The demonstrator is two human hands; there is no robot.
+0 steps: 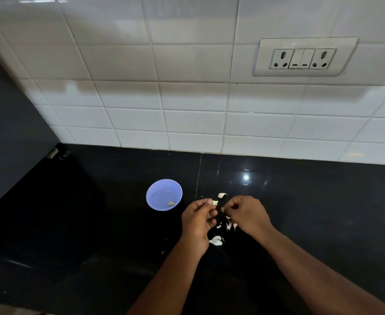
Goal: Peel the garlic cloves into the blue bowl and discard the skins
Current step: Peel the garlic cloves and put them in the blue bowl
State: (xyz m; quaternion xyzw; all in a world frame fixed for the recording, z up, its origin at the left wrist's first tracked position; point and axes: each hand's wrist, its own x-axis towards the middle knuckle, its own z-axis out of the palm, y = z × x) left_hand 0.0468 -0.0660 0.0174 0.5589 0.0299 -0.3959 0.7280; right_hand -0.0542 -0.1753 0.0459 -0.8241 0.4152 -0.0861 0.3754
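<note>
We are mid-peel, by our reading: our left hand [198,214] pinches a small pale garlic clove [215,202] between thumb and fingertips, just right of the round blue plastic bowl [155,189], while our right hand [246,212] sits close beside it with fingers curled in — whether they nip a shred of skin is too small to tell. The bowl already holds a couple of yellowish peeled pieces [171,203], so some of the work looks done. One more unpeeled whitish clove [222,195] lies on the counter just beyond our hands, and papery white skins [216,241] are scattered beneath and between our wrists. The next move, we judge, calls for stripping the last husk off the held clove, carrying it left over the bowl's rim and letting go — then taking up the remaining clove, and finally gathering the loose skins, which are light and will scatter easily. All this rests on a glossy black stone countertop [300,212] that mirrors a ceiling light; behind it rises a wall of white glazed tiles [187,98] carrying a white double socket plate [304,57].
</note>
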